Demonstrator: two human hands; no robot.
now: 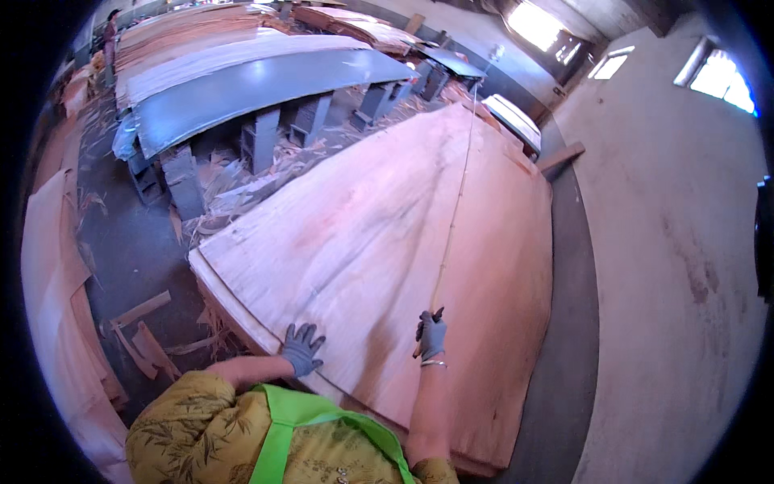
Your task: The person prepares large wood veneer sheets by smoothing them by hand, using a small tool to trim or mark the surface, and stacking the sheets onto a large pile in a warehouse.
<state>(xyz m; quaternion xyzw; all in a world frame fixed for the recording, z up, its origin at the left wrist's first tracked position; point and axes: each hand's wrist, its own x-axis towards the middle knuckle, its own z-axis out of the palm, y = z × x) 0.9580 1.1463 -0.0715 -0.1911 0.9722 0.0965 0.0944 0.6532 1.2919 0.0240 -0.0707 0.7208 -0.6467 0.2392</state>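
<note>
In a grey glove, my left hand [302, 349] lies flat with fingers spread on the near left edge of a stack of wood veneer sheets [347, 234]. My right hand [431, 334], gloved too, is closed round the near end of a long thin pole [453, 222]. The pole is pale, has joints like bamboo, and reaches away over the veneer toward the far end of the stack. Whether it touches the top sheet along its length I cannot tell. The top sheet is pale pinkish with a dark streak and slight ripples.
Beyond the stack, a long grey board [266, 81] rests on concrete blocks [260, 141]. Veneer scraps [234, 173] litter the floor. More veneer sheets [56, 282] lie at the left, and higher stacks [193, 32] stand behind. A wall [669, 242] runs along the right. Another person [110, 44] stands far left.
</note>
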